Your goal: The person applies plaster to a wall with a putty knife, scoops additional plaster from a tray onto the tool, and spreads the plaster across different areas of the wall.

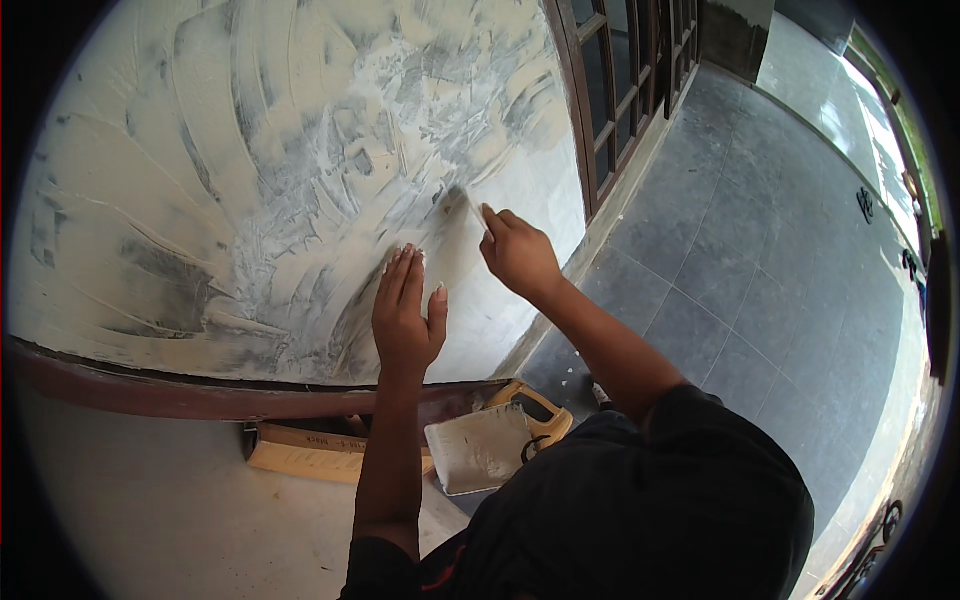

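Observation:
My right hand [520,255] grips a thin, pale scraper [472,210], its edge against a wall panel [260,150] smeared with cream and grey filler in curved strokes. Beside it to the lower left, my left hand [405,310] lies against the panel with fingers stretched out and white residue on the fingertips. A paler, smoother patch of filler surrounds the scraper on the right side of the panel. Below my hands rests a white tray [470,450] with filler on it.
A brown ledge [180,395] runs under the panel, above cardboard [310,455] and a yellow object [555,425]. At right are a dark-framed glass door [595,100], grey floor tiles [730,300] and sandals [865,205].

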{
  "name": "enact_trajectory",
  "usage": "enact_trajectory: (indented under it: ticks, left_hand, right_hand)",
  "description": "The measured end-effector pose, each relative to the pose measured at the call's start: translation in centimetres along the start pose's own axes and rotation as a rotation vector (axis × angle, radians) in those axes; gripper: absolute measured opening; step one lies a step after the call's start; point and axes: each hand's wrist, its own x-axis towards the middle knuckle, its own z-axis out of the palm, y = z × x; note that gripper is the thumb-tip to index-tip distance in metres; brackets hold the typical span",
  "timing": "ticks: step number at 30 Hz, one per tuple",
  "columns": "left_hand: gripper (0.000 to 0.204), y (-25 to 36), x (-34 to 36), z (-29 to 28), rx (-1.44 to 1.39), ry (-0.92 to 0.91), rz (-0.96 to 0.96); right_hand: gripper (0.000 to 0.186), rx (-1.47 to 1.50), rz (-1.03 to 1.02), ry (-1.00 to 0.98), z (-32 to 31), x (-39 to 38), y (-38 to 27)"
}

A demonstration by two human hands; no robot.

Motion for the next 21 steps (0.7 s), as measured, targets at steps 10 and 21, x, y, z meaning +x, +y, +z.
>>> enact_trajectory:
  ticks: [10, 21]
  left_hand:
    - [0.042, -0.5, -1.5, 0.2, 0.002, 0.026, -0.064]
    - [0.041, 0.2, -2.0, -0.4, -0.029, 0.054, -0.134]
  right_hand:
    - [0.044, 0.017, -0.147, -0.153, 2.7, -3.1, -0.4]
    - [0.044, -0.083, -0.199, -0.109, 3.6, -1.7, -3.1]
